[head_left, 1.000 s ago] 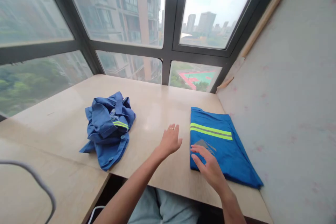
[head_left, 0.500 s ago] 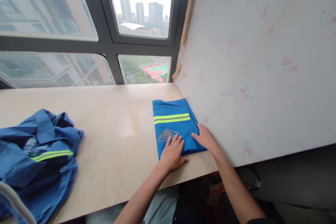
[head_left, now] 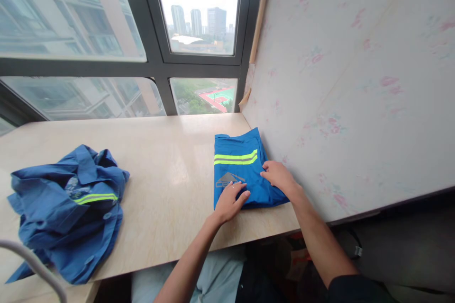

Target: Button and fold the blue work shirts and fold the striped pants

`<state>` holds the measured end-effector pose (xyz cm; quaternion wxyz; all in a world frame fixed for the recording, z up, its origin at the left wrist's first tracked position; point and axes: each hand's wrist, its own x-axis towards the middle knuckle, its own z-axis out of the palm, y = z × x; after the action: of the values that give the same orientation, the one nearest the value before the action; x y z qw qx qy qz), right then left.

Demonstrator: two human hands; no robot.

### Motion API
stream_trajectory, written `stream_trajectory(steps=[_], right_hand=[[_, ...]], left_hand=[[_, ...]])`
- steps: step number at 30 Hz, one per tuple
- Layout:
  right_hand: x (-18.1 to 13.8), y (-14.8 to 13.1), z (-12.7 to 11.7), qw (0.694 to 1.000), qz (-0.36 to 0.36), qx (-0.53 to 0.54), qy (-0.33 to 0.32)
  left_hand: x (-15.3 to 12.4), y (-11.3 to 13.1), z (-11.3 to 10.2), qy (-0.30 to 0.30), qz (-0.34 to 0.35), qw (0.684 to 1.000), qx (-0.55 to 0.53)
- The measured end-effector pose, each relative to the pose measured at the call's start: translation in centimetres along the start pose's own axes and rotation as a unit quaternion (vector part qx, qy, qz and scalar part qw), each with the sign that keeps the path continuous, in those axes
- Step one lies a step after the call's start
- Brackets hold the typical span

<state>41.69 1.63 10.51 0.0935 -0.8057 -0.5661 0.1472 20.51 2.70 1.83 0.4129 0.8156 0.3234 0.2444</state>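
A folded blue work garment (head_left: 238, 170), with a yellow-and-grey reflective stripe and a grey printed logo, lies on the tabletop (head_left: 167, 218) close to the wall. On its lower left part, by the logo, my left hand (head_left: 230, 201) rests with fingers stretched and a ring on one of them. My right hand (head_left: 282, 180) is at the garment's right edge, thumb and fingers closed around a bit of the cloth. That edge is raised and creased.
A crumpled blue work jacket (head_left: 71, 218) with a similar stripe lies at the left. A grey curved tube (head_left: 33, 262) crosses the lower left corner. Dark-framed windows (head_left: 156, 64) stand behind the table, and a flower-patterned wall (head_left: 355, 85) borders it on the right.
My right hand has closed on the garment's right edge, which now lifts and wrinkles. My left hand has shifted slightly, its thumb raised. The view has swung a little to the left.
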Motion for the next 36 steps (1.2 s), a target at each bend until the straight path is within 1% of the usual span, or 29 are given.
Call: stream_trajectory(steps=[2,4,9,12,14,15,16,17,18,20,22,24,26,27,28,29,30,32,34,36], right_hand=[[-0.1,-0.9,-0.7,0.998,0.015,-0.060,-0.032],[0.0,-1.8,-1.2,0.992,0.024,-0.113,-0.045],[0.1,-3.4,-2.2,0.981,0.002,-0.195,-0.018],[-0.4,-5.0,-3.2,0.979,-0.032,-0.199,0.007],[-1.3,-6.8,-3.3,0.983,-0.073,-0.162,0.042],[-1.8,-8.1,-3.0,0.984,-0.101,-0.134,0.061],[-2.5,-9.4,-2.3,0.983,-0.126,-0.103,0.081],[-3.3,-11.0,-1.4,0.980,-0.167,-0.068,0.083],[-4.1,-12.5,-0.2,0.974,-0.214,-0.037,0.062],[-5.6,-15.5,2.5,0.951,-0.310,0.005,0.019],[-6.8,-17.9,5.2,0.913,-0.407,0.029,-0.030],[-7.6,-19.2,7.0,0.857,-0.505,0.047,-0.092],[-7.9,-19.6,7.8,0.802,-0.577,0.067,-0.142],[-8.0,-19.5,7.8,0.783,-0.597,0.081,-0.156],[-7.9,-19.1,7.6,0.772,-0.607,0.098,-0.163],[-7.7,-18.6,7.3,0.769,-0.607,0.115,-0.162],[-7.4,-18.0,6.9,0.774,-0.600,0.127,-0.158],[-6.3,-16.3,5.8,0.798,-0.573,0.117,-0.146],[-4.4,-14.1,4.8,0.826,-0.543,0.040,-0.142],[-1.7,-11.8,4.2,0.873,-0.473,-0.051,-0.107]], left_hand=[[-0.1,0.0,-0.3,0.047,-0.034,0.993,-0.104],[-0.4,0.1,-0.5,0.084,-0.051,0.980,-0.173],[-1.1,0.4,-0.5,0.121,-0.057,0.968,-0.214],[-0.8,0.4,-0.3,0.146,-0.070,0.950,-0.267],[-0.4,0.3,-0.2,0.162,-0.086,0.925,-0.333],[-0.2,0.2,-0.2,0.167,-0.094,0.906,-0.377],[-0.2,0.1,-0.3,0.174,-0.101,0.882,-0.425],[-0.4,-0.2,-0.5,0.185,-0.107,0.855,-0.473],[-0.8,-0.4,-0.8,0.204,-0.115,0.824,-0.515],[-2.3,-1.2,-1.9,0.273,-0.143,0.766,-0.564],[-4.6,-2.2,-3.6,0.348,-0.181,0.724,-0.567],[-7.4,-3.1,-5.8,0.359,-0.201,0.717,-0.563],[-10.0,-3.5,-8.1,0.358,-0.216,0.705,-0.574],[-11.0,-3.6,-9.0,0.356,-0.231,0.687,-0.590],[-11.8,-3.6,-9.8,0.358,-0.252,0.669,-0.601],[-12.5,-3.5,-10.5,0.363,-0.271,0.653,-0.607],[-12.9,-3.4,-11.0,0.371,-0.289,0.640,-0.608],[-13.3,-3.4,-11.7,0.400,-0.310,0.628,-0.592],[-13.3,-3.6,-12.1,0.441,-0.319,0.615,-0.571],[-13.2,-4.1,-12.4,0.493,-0.331,0.593,-0.544]])
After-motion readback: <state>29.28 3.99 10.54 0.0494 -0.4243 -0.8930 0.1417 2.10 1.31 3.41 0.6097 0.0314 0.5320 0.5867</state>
